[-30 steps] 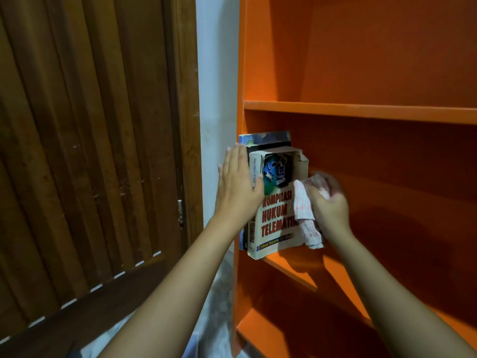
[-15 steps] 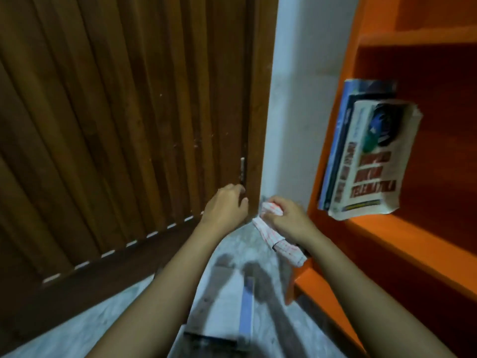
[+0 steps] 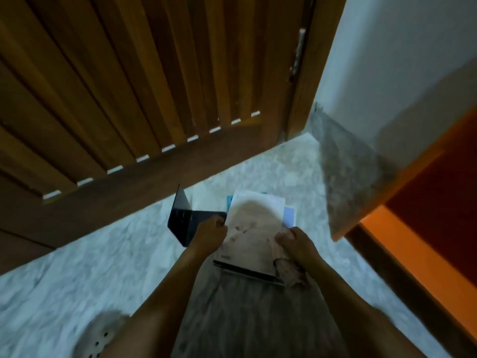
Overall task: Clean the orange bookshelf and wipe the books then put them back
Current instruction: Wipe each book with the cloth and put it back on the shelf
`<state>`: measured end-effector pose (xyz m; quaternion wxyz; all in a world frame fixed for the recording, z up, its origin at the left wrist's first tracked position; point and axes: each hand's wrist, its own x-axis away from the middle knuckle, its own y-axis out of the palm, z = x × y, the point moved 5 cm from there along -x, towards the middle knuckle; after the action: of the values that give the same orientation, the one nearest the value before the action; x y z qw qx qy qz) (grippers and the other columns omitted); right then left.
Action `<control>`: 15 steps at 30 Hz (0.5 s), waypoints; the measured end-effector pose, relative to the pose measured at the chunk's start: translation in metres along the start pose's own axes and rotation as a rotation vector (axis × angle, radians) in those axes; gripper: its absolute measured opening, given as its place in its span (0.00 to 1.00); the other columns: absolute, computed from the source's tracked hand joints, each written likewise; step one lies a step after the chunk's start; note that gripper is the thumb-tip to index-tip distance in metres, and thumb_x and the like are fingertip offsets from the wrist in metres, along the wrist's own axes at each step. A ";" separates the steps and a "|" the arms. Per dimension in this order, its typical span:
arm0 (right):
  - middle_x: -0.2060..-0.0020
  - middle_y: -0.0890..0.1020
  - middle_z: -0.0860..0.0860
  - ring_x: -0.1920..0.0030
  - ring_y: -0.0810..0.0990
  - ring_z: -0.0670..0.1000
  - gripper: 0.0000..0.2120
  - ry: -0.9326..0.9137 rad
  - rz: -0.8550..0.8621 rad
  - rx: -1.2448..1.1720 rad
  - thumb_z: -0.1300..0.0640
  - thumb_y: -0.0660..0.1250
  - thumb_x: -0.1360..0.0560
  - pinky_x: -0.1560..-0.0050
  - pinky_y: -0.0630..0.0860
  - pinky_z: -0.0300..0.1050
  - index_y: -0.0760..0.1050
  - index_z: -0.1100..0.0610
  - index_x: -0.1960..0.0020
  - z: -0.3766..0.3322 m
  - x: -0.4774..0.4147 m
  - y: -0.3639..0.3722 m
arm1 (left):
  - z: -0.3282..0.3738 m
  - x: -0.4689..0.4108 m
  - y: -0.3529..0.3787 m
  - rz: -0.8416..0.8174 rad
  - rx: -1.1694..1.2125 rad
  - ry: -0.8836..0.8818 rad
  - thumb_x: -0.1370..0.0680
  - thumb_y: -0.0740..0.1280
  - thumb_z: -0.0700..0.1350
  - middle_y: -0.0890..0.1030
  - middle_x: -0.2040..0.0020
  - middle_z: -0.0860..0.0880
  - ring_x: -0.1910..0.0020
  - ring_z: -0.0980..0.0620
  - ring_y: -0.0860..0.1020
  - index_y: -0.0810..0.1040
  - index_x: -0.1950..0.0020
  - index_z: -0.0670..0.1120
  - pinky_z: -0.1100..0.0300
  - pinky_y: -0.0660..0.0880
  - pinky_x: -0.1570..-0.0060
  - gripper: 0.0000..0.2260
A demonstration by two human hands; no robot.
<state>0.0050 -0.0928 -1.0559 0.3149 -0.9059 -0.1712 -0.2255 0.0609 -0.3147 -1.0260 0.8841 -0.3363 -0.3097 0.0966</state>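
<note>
- Now the person bends down over the pale marble floor point(image 3: 103, 267), where the books wait in a small pile beside the brown slatted wooden door point(image 3: 129, 86).
- The left grip point(image 3: 210, 232) is closed on the left edge of a thin book with a pale beige cover point(image 3: 251, 228), fingers curled around it.
- The right grip point(image 3: 296, 244) pinches the right edge of the same book. A crumpled pink-and-white cloth point(image 3: 290, 273) is also kept in this hand and hangs under it, probably so that it is ready for wiping with no need to pick it up again.
- Both hands hold opposite edges, I think because the book is thin and would bend or slide in one hand.
- This book is on top of the pile; a white and light-blue book point(image 3: 289, 214) shows from under its far corner. The picture is blurred, so I cannot tell if the top book already leaves the pile.
- A dark blue book point(image 3: 182, 220) stands half open on the floor, just left of the pile.
- The orange wooden bookshelf point(image 3: 413, 241) is at the right, near the pile, so the way back is short.
- By my judgement the step is picking up the next book; it is not yet wiped.
</note>
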 end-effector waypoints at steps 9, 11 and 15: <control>0.47 0.79 0.56 0.48 0.76 0.56 0.13 0.071 0.132 -0.147 0.52 0.64 0.23 0.52 0.69 0.44 0.74 0.57 0.42 0.040 -0.017 0.043 | -0.041 -0.025 0.054 -0.079 0.254 -0.099 0.18 0.55 0.42 0.72 0.35 0.44 0.46 0.51 0.72 0.65 0.30 0.43 0.63 0.71 0.57 0.16; 0.47 0.79 0.56 0.51 0.76 0.54 0.12 0.077 0.145 -0.181 0.52 0.64 0.24 0.54 0.68 0.44 0.74 0.56 0.42 0.040 -0.018 0.044 | -0.042 -0.029 0.051 -0.059 0.307 -0.102 0.18 0.55 0.42 0.72 0.35 0.43 0.43 0.47 0.73 0.67 0.31 0.42 0.58 0.71 0.50 0.15; 0.46 0.79 0.56 0.46 0.77 0.57 0.13 0.075 0.129 -0.156 0.51 0.64 0.24 0.48 0.73 0.49 0.74 0.55 0.42 0.040 -0.022 0.040 | -0.041 -0.028 0.048 -0.046 0.453 -0.059 0.17 0.55 0.45 0.75 0.38 0.45 0.49 0.53 0.76 0.70 0.33 0.43 0.64 0.72 0.56 0.14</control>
<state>0.0169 -0.1007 -1.1148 0.2633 -0.9278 -0.0826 -0.2511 0.0653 -0.3110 -1.0944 0.9296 -0.1190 -0.3134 0.1534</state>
